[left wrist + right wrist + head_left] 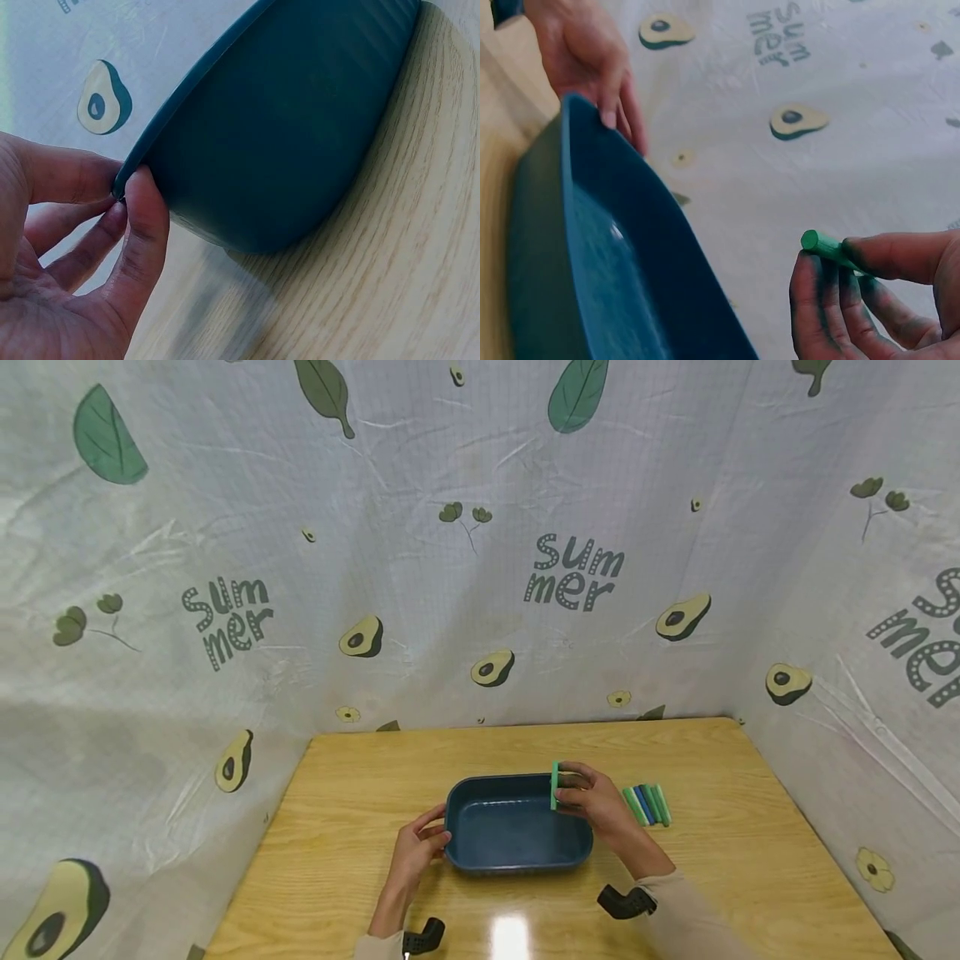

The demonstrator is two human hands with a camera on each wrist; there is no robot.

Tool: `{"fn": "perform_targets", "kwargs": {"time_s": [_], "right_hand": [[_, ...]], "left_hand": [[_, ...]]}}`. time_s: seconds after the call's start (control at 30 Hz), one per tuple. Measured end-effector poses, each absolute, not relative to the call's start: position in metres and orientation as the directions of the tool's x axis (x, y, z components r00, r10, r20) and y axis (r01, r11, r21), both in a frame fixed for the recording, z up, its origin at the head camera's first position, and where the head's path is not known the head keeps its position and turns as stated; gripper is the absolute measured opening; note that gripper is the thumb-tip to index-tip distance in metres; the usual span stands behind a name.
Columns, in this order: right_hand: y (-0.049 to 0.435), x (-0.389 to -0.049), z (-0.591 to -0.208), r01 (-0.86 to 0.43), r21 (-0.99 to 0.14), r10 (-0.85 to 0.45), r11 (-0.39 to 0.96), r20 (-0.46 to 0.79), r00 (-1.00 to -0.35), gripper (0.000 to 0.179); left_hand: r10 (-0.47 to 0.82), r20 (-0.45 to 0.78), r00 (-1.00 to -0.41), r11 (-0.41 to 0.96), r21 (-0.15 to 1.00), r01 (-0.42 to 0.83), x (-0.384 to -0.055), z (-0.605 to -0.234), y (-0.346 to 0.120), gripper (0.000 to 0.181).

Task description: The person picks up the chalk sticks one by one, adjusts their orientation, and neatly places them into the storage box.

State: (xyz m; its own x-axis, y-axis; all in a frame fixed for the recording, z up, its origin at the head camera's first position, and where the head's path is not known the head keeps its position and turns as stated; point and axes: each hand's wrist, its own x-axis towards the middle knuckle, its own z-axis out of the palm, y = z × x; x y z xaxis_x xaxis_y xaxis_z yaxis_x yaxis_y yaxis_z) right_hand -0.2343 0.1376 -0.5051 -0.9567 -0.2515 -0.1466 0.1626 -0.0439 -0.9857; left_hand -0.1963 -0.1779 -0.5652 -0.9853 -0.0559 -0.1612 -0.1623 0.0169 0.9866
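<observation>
A dark blue rectangular tub (517, 866) with rounded corners sits on the table. My left hand (414, 847) pinches its left rim, the thumb (148, 225) on the outer wall and the fingers at the edge. Over the tub's right end, my right hand (596, 797) holds a green chalk stick (555, 785) between thumb and fingers, upright in the head view. Seen from the right wrist, one round end of the green chalk stick (810, 241) points away from the hand. Dark green smudges stain the right fingertips (829, 281).
Several more chalk sticks (647, 805), green, blue and pale, lie side by side just right of the tub, beyond the right wrist. The wooden table (337, 777) is enclosed at the back and sides by a hanging sheet (420, 585) printed with avocados.
</observation>
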Motion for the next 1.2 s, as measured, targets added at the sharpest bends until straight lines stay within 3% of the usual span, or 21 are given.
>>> {"fn": "perform_targets", "kwargs": {"time_s": [0.83, 1.2], "right_hand": [[0.057, -0.236, -0.539, 0.306, -0.951, -0.313, -0.041, -0.279, -0.908, 0.057], [0.034, -0.242, -0.551, 0.333, -0.942, -0.321, 0.026, -0.324, -0.89, 0.057]], "left_hand": [[-0.052, -0.151, -0.987, 0.036, 0.988, -0.153, -0.197, -0.567, -0.177, 0.051], [-0.056, -0.159, -0.986, 0.04, 0.986, -0.161, -0.195, -0.565, -0.176, 0.05]]}}
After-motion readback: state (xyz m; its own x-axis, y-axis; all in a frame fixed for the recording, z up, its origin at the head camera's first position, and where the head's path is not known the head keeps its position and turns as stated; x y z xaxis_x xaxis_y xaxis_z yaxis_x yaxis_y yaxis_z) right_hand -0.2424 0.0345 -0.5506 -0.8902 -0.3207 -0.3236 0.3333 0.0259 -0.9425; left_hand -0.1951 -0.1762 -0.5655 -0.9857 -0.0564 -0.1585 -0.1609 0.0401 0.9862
